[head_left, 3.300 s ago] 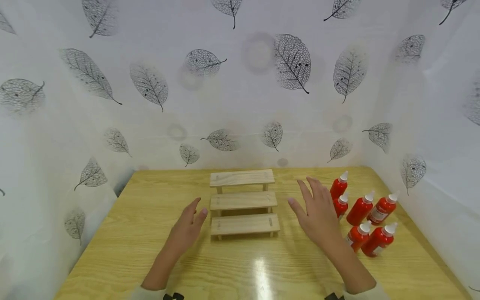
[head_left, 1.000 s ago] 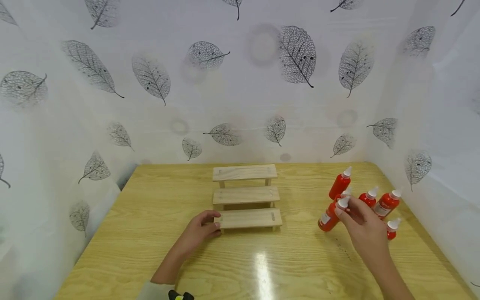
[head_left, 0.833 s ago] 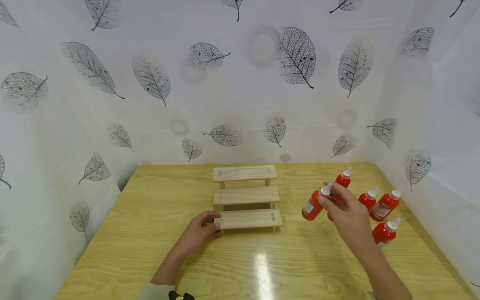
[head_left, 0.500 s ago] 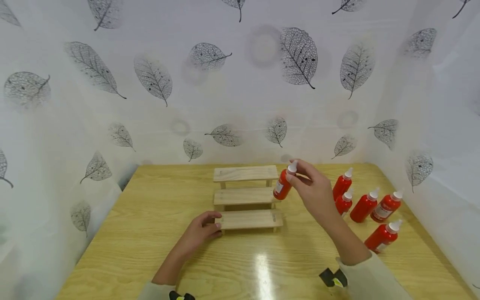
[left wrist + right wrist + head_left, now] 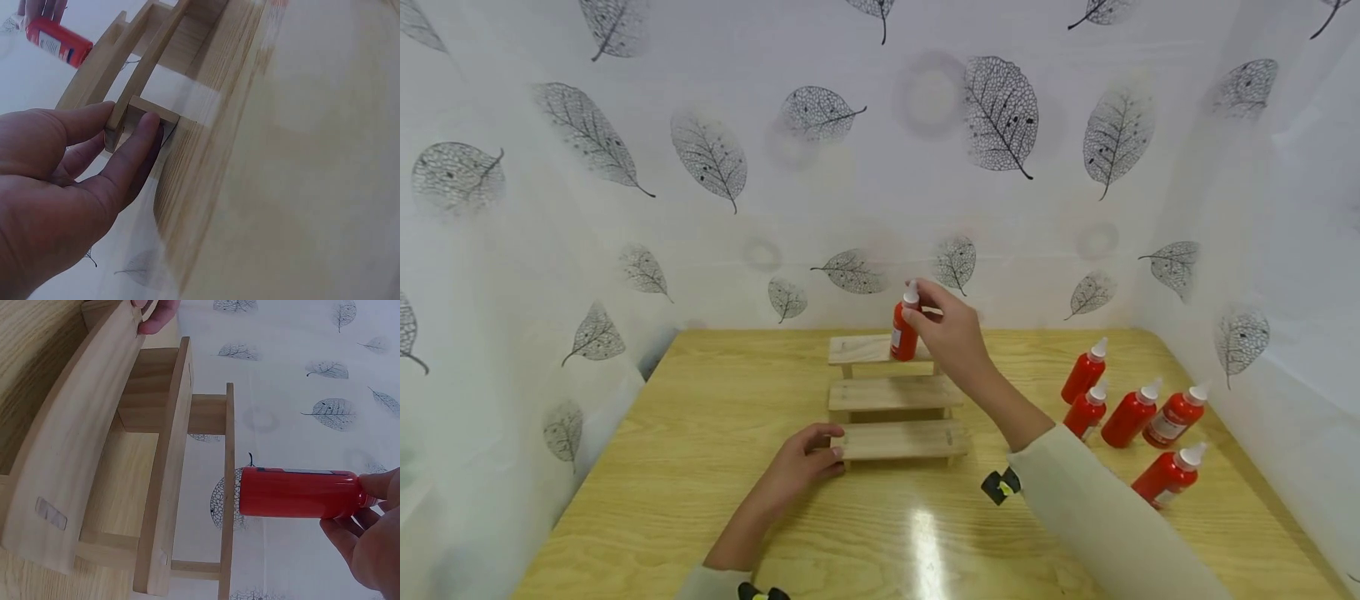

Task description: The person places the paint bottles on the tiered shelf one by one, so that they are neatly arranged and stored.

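My right hand (image 5: 951, 329) pinches a red squeeze bottle (image 5: 904, 332) by its white cap, holding it upright at the top step of a three-step wooden rack (image 5: 897, 439). In the right wrist view the base of the bottle (image 5: 300, 492) is right at the top step's surface, and the fingers and thumb grip its neck end. My left hand (image 5: 801, 461) holds the left end of the lowest step. Up close in the left wrist view, the thumb and fingers of that hand (image 5: 81, 181) pinch the step's end and its leg.
Several more red bottles with white pointed caps stand on the right of the table, among them a front one (image 5: 1167, 477) and a back one (image 5: 1084, 370). A white leaf-patterned sheet (image 5: 865, 192) encloses the wooden table (image 5: 700, 400) at the back and sides.
My right hand has lifted one bottle from the group on the right and carried it left to the rack's top step. My left hand has moved onto the lowest step's end and stayed there.
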`<state>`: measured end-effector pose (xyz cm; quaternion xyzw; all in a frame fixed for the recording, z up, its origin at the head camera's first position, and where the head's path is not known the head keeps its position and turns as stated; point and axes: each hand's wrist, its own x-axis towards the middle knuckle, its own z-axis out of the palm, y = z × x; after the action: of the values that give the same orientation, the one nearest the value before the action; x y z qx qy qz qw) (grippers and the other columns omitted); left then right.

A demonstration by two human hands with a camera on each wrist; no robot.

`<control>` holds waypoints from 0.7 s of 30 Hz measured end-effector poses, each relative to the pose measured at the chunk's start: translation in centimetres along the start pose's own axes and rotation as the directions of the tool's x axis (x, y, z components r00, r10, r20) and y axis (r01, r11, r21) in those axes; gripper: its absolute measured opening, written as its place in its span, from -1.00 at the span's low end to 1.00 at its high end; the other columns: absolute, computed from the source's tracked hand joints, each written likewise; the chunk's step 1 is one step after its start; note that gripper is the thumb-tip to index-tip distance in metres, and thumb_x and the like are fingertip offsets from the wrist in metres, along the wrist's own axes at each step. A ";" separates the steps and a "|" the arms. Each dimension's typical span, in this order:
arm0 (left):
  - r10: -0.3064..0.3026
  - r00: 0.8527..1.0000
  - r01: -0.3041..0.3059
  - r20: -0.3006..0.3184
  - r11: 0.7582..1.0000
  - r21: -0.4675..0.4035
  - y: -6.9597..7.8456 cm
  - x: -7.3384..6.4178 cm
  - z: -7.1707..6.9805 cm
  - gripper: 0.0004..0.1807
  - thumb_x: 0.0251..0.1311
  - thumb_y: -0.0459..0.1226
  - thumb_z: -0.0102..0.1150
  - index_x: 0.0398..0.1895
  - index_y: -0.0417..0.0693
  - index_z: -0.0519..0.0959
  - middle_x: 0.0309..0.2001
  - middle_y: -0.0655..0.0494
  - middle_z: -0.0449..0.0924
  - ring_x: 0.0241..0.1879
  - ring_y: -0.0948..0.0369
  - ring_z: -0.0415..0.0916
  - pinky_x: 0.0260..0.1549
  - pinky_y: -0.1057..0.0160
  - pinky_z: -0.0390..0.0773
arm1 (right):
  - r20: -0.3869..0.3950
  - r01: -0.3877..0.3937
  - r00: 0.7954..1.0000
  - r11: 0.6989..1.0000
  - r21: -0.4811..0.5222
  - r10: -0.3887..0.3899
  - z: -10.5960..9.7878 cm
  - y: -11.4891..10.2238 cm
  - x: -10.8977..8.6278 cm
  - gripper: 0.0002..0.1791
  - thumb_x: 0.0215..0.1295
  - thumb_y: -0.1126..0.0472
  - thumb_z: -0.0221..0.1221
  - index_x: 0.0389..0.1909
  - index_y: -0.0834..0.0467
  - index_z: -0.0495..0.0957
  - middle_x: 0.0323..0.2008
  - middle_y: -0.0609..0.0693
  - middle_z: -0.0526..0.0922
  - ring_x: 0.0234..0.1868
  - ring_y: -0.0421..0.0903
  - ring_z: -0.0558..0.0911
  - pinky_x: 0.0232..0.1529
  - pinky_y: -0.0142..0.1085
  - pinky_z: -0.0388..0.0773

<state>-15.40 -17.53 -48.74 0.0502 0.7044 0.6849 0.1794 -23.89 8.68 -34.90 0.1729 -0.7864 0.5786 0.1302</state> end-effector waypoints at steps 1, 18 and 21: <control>0.001 1.000 -0.001 0.002 1.000 0.000 0.0 0.0 0.0 -0.58 0.43 -0.41 0.10 0.29 -0.34 0.37 0.02 -0.14 0.39 -0.01 0.07 0.57 0.10 0.11 0.71 | 0.004 0.005 1.000 1.000 0.000 -0.005 0.3 0.1 0.4 -0.54 0.42 0.23 0.25 0.31 0.07 0.51 0.12 0.10 0.64 0.12 0.01 0.65 0.17 -0.16 0.69; 0.019 0.999 -0.018 0.031 1.000 -0.022 -0.3 0.0 -0.3 -0.56 0.43 -0.39 0.12 0.30 -0.35 0.35 0.02 -0.13 0.40 -0.01 0.08 0.57 0.10 0.11 0.71 | 0.111 -0.022 0.993 0.997 -0.070 0.030 2.3 0.1 2.6 -0.46 0.48 0.17 0.19 0.43 0.08 0.38 0.21 0.10 0.59 0.26 0.02 0.56 0.27 -0.09 0.62; 0.020 1.000 -0.019 0.024 0.999 -0.030 -0.3 0.0 -0.2 -0.57 0.43 -0.40 0.11 0.30 -0.35 0.36 0.02 -0.13 0.40 -0.01 0.07 0.57 0.10 0.11 0.71 | 0.126 -0.053 0.990 0.996 -0.069 0.061 2.2 0.0 2.5 -0.42 0.47 0.11 0.20 0.46 0.04 0.34 0.28 0.09 0.54 0.30 0.03 0.54 0.31 -0.07 0.59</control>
<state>-15.42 -17.73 -49.00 0.0627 0.6916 0.6962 0.1818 -26.18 6.30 -34.50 0.1828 -0.8163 0.5437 0.0686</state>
